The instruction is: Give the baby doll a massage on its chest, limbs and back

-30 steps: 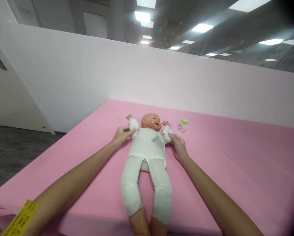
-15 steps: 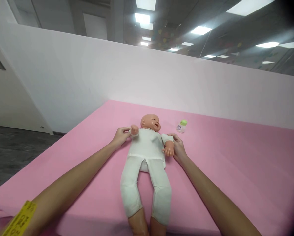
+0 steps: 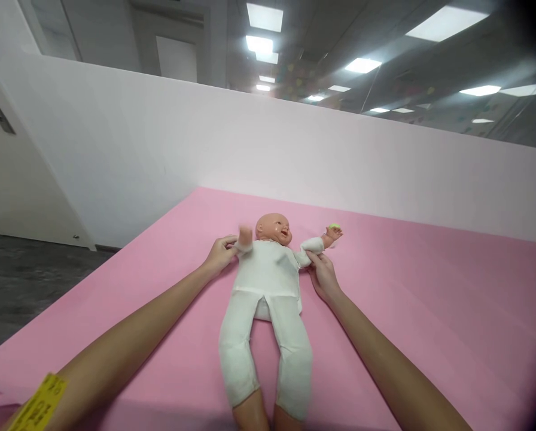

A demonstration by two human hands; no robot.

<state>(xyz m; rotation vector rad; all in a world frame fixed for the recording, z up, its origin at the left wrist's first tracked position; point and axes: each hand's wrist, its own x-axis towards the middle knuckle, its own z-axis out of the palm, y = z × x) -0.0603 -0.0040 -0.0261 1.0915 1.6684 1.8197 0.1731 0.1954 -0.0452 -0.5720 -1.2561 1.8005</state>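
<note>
— Two hands on it? How do the fingers sit?

— Yes. The left hand pinches the doll's raised arm near the wrist; the right hand grips the other sleeve, stretched sideways.

— And the doll itself?

— Face up on the pink mattress, long axis running away from the person, head far, legs near. Both forearms reach forward, palms inward. A green-capped bottle peeks behind the doll's hand.

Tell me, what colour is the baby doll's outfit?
White, plain: the baby doll's soft one-piece outfit shows best in the head view.
</note>
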